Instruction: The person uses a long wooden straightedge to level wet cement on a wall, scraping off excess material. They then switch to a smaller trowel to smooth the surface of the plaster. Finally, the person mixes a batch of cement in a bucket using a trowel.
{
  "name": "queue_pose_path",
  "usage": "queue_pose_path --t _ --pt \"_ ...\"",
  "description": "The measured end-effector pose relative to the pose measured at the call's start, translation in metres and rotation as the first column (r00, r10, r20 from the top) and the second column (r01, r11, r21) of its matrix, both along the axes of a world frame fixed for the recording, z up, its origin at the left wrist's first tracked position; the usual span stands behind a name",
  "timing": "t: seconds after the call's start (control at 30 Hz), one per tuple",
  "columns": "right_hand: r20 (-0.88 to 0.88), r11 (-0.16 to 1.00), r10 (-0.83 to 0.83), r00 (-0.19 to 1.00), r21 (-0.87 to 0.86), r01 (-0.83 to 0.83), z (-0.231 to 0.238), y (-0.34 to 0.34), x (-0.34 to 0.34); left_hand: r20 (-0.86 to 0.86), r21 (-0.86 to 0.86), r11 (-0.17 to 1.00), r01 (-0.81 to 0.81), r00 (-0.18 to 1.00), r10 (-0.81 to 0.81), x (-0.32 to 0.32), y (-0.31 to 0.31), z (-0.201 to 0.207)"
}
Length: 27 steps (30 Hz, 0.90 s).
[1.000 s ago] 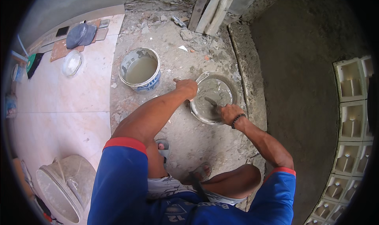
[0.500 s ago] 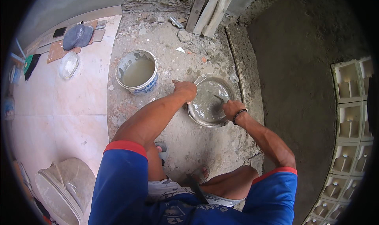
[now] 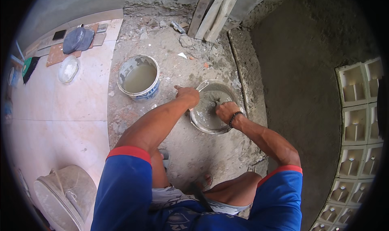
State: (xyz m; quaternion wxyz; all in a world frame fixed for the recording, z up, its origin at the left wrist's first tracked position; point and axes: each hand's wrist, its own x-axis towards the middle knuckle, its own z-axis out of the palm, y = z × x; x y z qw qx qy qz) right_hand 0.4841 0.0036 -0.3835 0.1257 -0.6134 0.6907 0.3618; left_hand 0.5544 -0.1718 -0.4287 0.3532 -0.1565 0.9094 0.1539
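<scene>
A round bucket (image 3: 206, 129) of wet grey mortar (image 3: 206, 114) stands on the rough floor in front of me. My left hand (image 3: 187, 97) is closed on its left rim, one finger sticking out toward the left. Inside the rim, my right hand (image 3: 228, 112), with a dark beaded bracelet at the wrist, grips a trowel (image 3: 216, 102). Mortar and my fingers hide most of the tool. A second bucket (image 3: 148, 94), holding cloudy greyish liquid, sits just left of my left hand.
Boards (image 3: 216, 16) lean at the far wall. Pale tiles (image 3: 77, 97) on the left carry a white bowl (image 3: 69, 68), a grey cap-like cloth (image 3: 78, 40) and a tipped bucket (image 3: 79, 186). Dark plaster (image 3: 300, 97) and vent blocks (image 3: 355, 121) line the right.
My right hand has moved left and slightly up within the mortar bucket, the trowel going with it. My left hand stays on the rim.
</scene>
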Motion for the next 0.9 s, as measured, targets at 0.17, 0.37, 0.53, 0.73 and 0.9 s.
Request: queue_pose_path --t 0.17,0.37,0.53,0.73,0.9 --pt "0.069 0.998 0.058 0.996 -0.001 -0.058 0.043 0.027 -0.009 -0.105 0.030 0.999 0.014 0.994 -0.011 0.000 0.004 0.013" --pt "-0.068 0.976 -0.119 0.991 -0.193 0.104 0.123 0.003 -0.043 -0.074 0.041 0.999 -0.005 0.997 0.008 0.003 0.000 0.022" --pt "-0.041 0.967 -0.249 0.968 -0.067 0.246 0.037 0.004 -0.059 -0.093 0.035 0.999 0.002 0.996 0.002 0.002 -0.002 0.018" --pt "0.192 0.923 -0.378 0.906 0.156 0.352 0.003 0.030 -0.061 -0.039 0.093 0.996 -0.013 0.999 0.016 0.006 -0.005 0.016" --pt "0.555 0.856 -0.481 0.679 0.132 0.499 -0.001 0.042 -0.044 -0.108 0.113 0.992 -0.061 0.991 0.073 0.007 -0.012 0.003"
